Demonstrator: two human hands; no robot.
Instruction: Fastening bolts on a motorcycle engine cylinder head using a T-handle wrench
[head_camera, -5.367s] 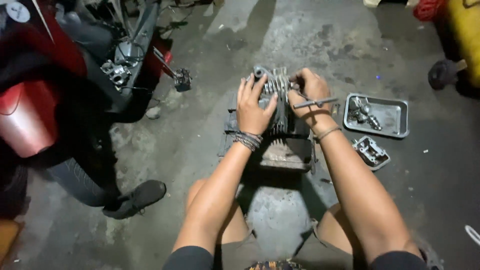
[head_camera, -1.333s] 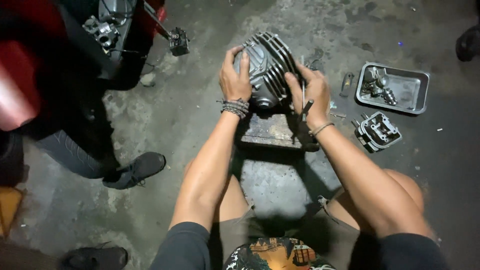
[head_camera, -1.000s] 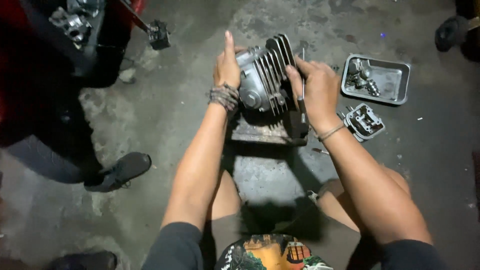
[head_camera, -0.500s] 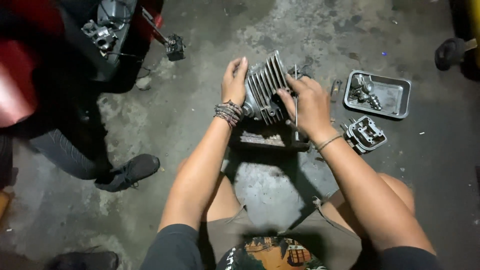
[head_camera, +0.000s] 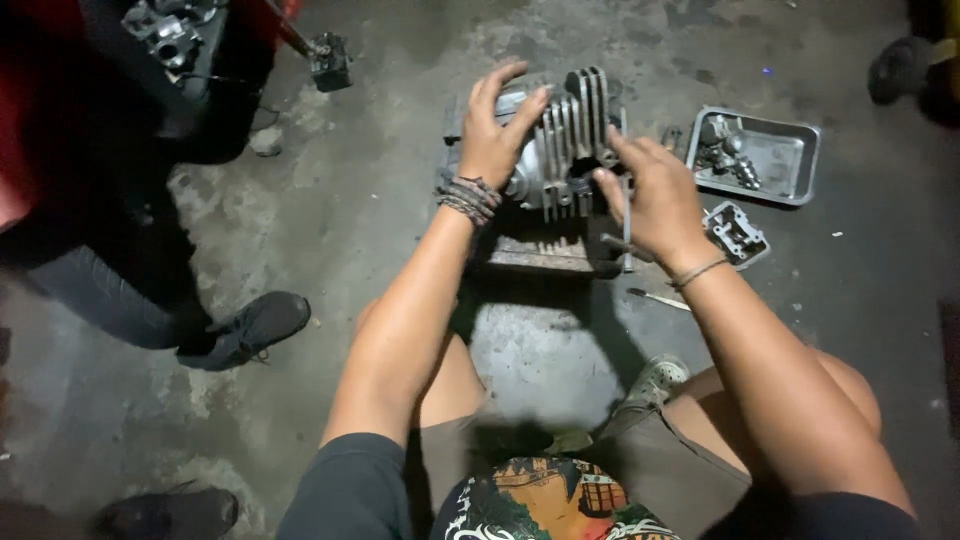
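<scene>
A grey finned engine cylinder (head_camera: 568, 140) rests on a low block (head_camera: 535, 250) on the concrete floor in front of me. My left hand (head_camera: 492, 130) lies over the cylinder's left side with fingers spread on it. My right hand (head_camera: 650, 195) touches its right side and grips a thin metal tool (head_camera: 627, 225) that points downward.
A metal tray (head_camera: 790, 150) with small engine parts sits at the right, a cylinder-head part (head_camera: 735, 232) beside it. A thin rod (head_camera: 660, 299) lies on the floor. A red motorcycle (head_camera: 150, 60) and another person's legs and black shoe (head_camera: 245, 328) are at the left.
The cylinder has been tipped and turned on the block, its fins now upright. My left hand slid onto its top left; my right hand stays on the right with the tool.
</scene>
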